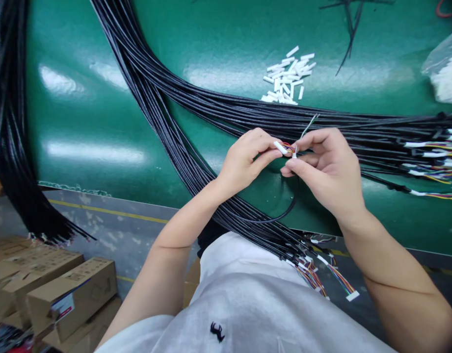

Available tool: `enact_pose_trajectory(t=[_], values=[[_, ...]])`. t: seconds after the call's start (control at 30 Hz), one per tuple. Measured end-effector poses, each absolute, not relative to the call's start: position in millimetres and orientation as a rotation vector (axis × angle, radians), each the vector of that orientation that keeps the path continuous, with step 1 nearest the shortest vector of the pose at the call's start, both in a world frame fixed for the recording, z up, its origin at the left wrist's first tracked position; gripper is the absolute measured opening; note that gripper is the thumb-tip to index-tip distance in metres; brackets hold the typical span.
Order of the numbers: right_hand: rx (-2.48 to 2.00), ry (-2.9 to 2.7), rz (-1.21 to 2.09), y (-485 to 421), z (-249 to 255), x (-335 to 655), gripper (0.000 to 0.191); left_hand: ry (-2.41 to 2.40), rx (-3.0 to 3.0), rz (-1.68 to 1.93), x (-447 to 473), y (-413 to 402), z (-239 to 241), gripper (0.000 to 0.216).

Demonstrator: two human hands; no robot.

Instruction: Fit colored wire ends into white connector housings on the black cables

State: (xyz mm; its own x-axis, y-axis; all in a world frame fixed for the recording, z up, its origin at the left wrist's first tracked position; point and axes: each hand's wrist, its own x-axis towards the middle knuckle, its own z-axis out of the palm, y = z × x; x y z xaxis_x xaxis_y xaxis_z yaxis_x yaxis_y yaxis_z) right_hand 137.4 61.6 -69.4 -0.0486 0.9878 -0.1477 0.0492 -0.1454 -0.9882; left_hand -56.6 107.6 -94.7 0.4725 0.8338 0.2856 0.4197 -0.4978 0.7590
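Observation:
My left hand [248, 159] pinches a small white connector housing [280, 147] between thumb and fingers. My right hand [327, 166] is closed on the coloured wire ends [292, 149] of a black cable [280, 213], right against the housing. The cable loops down from my hands toward my lap. Both hands hover over the green table [100, 122], just in front of a thick bundle of black cables [196, 113].
A pile of loose white housings [288, 76] lies behind my hands. Finished cable ends with white connectors [435, 152] fan out at right. A plastic bag of white parts [446, 73] sits far right. More black cables [8, 122] hang at left above cardboard boxes [64, 294] on the floor.

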Motion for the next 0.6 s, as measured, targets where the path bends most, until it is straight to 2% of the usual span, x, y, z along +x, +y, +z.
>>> enact_pose_trajectory(t=[0.27,0.43,0.53,0.6], values=[[-1.33,-1.352,1.274,62.3,-70.3,138.4,0.018,1.105,2.28,0.89,-56.7,106.0,-99.9,0.032],[-1.319,-1.249,1.239,64.3,-69.4,140.0,0.022,1.125,2.254,0.946,-54.9,105.1,-94.2,0.036],[-1.252,-1.317,1.11,62.8,-69.0,140.1,0.005,1.186,2.233,0.939,-54.0,104.7,-94.3,0.041],[-1.251,-1.435,1.01,62.1,-69.9,139.5,0.011,1.2,2.264,0.964,-53.8,103.8,-96.3,0.044]])
